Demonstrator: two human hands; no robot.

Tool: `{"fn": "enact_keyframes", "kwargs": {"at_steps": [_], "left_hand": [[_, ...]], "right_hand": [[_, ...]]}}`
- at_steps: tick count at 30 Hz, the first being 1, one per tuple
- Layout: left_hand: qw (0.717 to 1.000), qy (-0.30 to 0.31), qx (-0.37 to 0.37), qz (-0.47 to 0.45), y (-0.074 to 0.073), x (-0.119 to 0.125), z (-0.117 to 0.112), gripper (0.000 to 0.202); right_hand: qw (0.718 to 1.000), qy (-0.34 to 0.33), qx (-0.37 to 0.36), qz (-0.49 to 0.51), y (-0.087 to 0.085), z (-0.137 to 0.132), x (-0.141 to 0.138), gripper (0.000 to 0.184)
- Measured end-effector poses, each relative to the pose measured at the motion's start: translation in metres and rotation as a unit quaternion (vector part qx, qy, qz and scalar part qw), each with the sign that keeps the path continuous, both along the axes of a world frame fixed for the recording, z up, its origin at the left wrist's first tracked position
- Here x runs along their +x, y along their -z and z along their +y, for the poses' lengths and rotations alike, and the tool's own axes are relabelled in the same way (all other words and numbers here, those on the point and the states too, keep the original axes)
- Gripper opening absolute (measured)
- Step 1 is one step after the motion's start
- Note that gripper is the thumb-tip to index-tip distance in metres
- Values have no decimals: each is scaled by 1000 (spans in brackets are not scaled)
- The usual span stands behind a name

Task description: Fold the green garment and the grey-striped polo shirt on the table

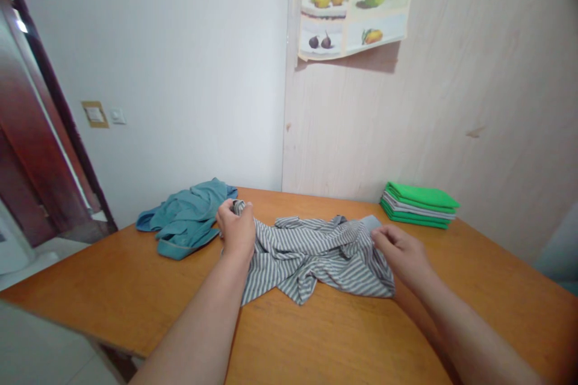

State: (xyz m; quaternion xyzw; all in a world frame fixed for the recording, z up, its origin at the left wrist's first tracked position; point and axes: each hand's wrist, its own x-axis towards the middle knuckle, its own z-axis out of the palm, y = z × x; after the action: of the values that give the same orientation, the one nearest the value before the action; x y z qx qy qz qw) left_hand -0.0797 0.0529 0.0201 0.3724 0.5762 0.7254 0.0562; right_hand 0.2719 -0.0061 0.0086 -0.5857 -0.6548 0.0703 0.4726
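Observation:
A grey-and-white striped garment [311,252], likely a shirt, lies rumpled across the middle of the table. My left hand [238,228] is closed on its left end and lifts that edge a little. At the right end my right hand [400,248] pinches the cloth beside a plain light-grey patch [371,222]. Folds run between the two hands, and the lower edge rests on the tabletop. The fingertips of both hands are partly hidden by the fabric and the hands themselves.
A crumpled teal garment [189,216] lies at the table's left back. Folded green and grey cloths [419,204] are stacked at the right back. The wooden table [316,343] meets the wall behind, where a fruit poster [354,15] hangs. A dark red door [40,102] stands at left.

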Motion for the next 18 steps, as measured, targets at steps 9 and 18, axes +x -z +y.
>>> {"fn": "enact_keyframes", "kwargs": {"at_steps": [9, 18], "left_hand": [[942, 244, -80, 216, 11, 30, -13, 25], [859, 391, -120, 307, 11, 33, -23, 26]], "right_hand": [[949, -235, -123, -171, 18, -15, -32, 14], [897, -291, -204, 263, -27, -29, -15, 20]]}}
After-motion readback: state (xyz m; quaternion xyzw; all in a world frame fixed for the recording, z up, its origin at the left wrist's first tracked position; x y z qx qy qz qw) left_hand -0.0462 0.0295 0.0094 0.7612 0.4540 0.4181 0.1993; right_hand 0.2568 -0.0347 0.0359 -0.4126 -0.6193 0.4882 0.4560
